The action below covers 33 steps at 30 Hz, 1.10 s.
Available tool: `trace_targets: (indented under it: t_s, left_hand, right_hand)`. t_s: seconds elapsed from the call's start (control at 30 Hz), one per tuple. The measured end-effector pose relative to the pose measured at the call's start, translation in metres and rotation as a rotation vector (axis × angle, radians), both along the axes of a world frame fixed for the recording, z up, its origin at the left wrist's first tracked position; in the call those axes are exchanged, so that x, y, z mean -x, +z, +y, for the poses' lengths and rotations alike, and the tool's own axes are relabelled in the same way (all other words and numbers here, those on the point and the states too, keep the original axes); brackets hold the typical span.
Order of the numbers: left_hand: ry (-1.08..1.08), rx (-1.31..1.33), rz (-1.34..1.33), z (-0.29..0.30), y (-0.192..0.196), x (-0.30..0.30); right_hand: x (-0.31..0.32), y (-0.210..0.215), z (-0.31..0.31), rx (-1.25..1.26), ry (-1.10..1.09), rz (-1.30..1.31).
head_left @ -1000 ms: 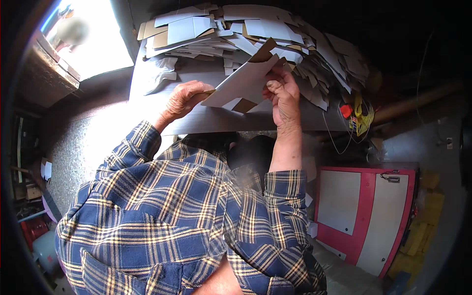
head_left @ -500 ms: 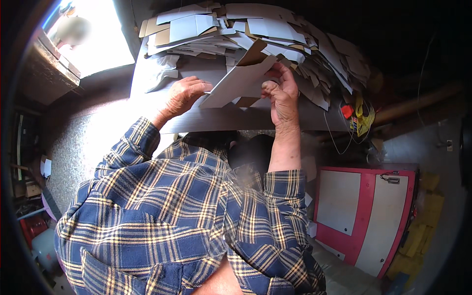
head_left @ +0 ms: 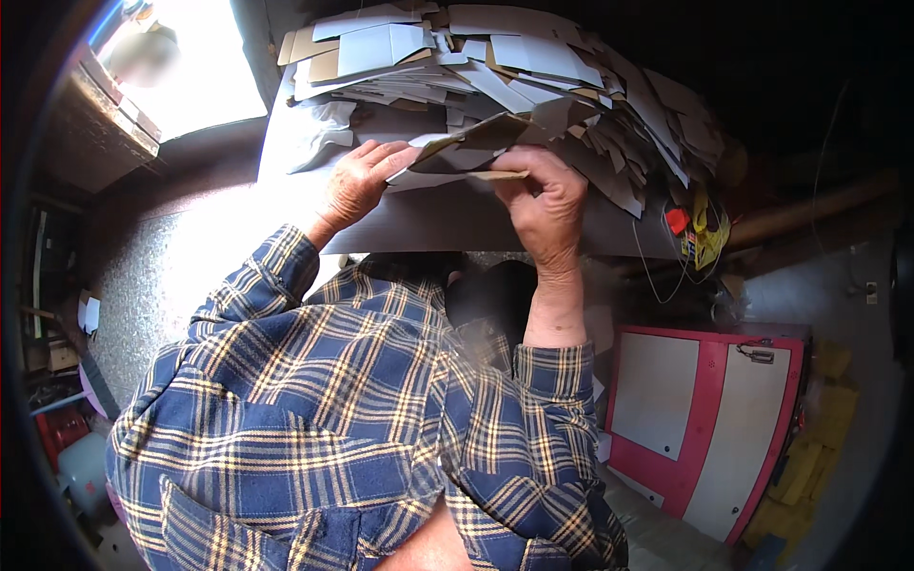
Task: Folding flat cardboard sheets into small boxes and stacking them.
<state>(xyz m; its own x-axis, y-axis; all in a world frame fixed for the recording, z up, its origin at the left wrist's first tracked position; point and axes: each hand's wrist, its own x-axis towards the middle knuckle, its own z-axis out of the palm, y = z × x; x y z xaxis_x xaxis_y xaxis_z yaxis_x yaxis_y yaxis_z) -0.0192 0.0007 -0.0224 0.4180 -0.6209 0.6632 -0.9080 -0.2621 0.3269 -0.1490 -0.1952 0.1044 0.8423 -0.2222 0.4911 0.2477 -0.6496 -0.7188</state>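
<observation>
Between my two hands, above the near part of the table, is a folding cardboard box (head_left: 476,143), white outside and brown inside, partly opened out with its flaps apart. My left hand (head_left: 362,186) pinches its left end between thumb and fingers. At its right end my right hand (head_left: 545,200) is closed around a brown-edged flap, with the fingertips partly hidden by the card. Behind it, a wide heap of flat white and brown box blanks (head_left: 381,48) covers the far side of the table.
A crumpled white cloth or bag (head_left: 319,133) lies on the grey table (head_left: 419,224) at left. Red and yellow items with loose wire (head_left: 695,228) hang by the right edge. A pink and white cabinet (head_left: 705,419) stands at lower right. Bright light enters at upper left.
The box has turned from a flat, tilted panel to a lower, opened shape with its brown inside showing. My right hand has moved down slightly and closed on a flap.
</observation>
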Motion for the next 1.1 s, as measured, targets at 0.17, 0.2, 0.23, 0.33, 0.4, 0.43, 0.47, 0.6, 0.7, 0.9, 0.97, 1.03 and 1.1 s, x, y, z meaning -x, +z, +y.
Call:
trace_targets:
  t_s: [0.17, 0.2, 0.23, 0.33, 0.4, 0.43, 0.47, 0.6, 0.7, 0.9, 0.97, 1.03, 1.1]
  left_hand:
    - [0.019, -0.045, 0.023, 0.0, 0.003, 0.004]
    - [0.029, -0.067, 0.035, 0.0, 0.002, 0.004]
    - [0.028, -0.066, 0.035, 0.0, -0.001, 0.003]
    - [0.022, 0.061, 0.049, -0.004, -0.01, 0.001]
    - [0.015, 0.001, 0.131, -0.004, -0.013, 0.005]
    - [0.025, -0.001, 0.132, -0.002, -0.012, 0.008]
    - [0.035, 0.015, 0.14, 0.0, -0.01, 0.011]
    - [-0.059, 0.065, 0.216, -0.011, -0.002, 0.017]
    - [-0.058, 0.047, 0.242, -0.019, -0.001, 0.03]
    - [-0.04, 0.147, 0.242, -0.024, 0.023, 0.041]
    - [0.066, 0.079, 0.168, -0.022, 0.023, 0.035]
    - [0.12, 0.053, 0.154, -0.013, 0.008, 0.033]
    - [0.181, -0.067, 0.054, -0.002, 0.002, 0.033]
  right_hand:
    - [0.005, 0.011, 0.012, 0.446, 0.045, -0.148]
    - [0.005, 0.009, 0.011, 0.412, 0.035, -0.137]
    - [0.006, 0.007, 0.01, 0.413, 0.035, -0.137]
    - [0.009, 0.005, 0.007, 0.471, -0.058, -0.118]
    - [0.011, 0.006, 0.008, 0.573, -0.09, -0.059]
    - [0.01, 0.007, 0.008, 0.57, -0.081, -0.06]
    - [0.009, 0.01, 0.008, 0.581, -0.055, -0.076]
    - [0.016, 0.019, 0.0, 0.574, -0.106, -0.061]
    - [0.018, 0.022, 0.0, 0.581, -0.104, -0.098]
    - [0.012, 0.051, -0.001, 0.292, 0.028, -0.015]
    - [0.009, 0.035, -0.003, 0.273, 0.035, 0.003]
    - [0.003, 0.016, 0.002, 0.319, 0.062, 0.045]
    - [0.001, 0.004, 0.009, 0.343, 0.07, 0.061]
